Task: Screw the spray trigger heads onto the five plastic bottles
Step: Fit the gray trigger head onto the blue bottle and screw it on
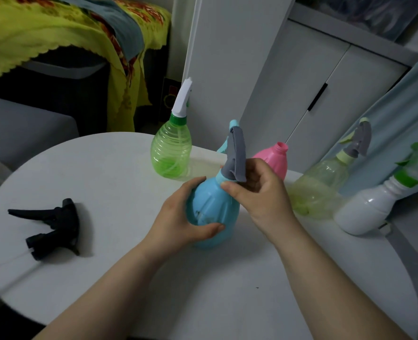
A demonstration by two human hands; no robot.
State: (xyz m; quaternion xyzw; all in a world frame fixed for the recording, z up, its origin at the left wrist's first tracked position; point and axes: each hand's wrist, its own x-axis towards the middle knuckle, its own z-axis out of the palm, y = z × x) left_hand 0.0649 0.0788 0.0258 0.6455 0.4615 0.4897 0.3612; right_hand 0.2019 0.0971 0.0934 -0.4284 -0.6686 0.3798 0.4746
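Centrally, the left hand [178, 214] wraps the blue bottle [213, 212], fingers clamped on its body, while the right hand [262, 192] pinches the collar under its grey trigger [236, 155]. At left on the table [105, 173] lies 1 black trigger [51, 227]. Behind, the pink bottle [274, 160] stands uncapped.

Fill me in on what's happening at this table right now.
A person is fitting spray heads onto plastic bottles. The left hand steadies the blue bottle while the right hand grips its collar below the grey trigger head. The green bottle, yellow-green bottle and white bottle already wear heads. The pink bottle is open-necked, and a black trigger head lies loose on the table.
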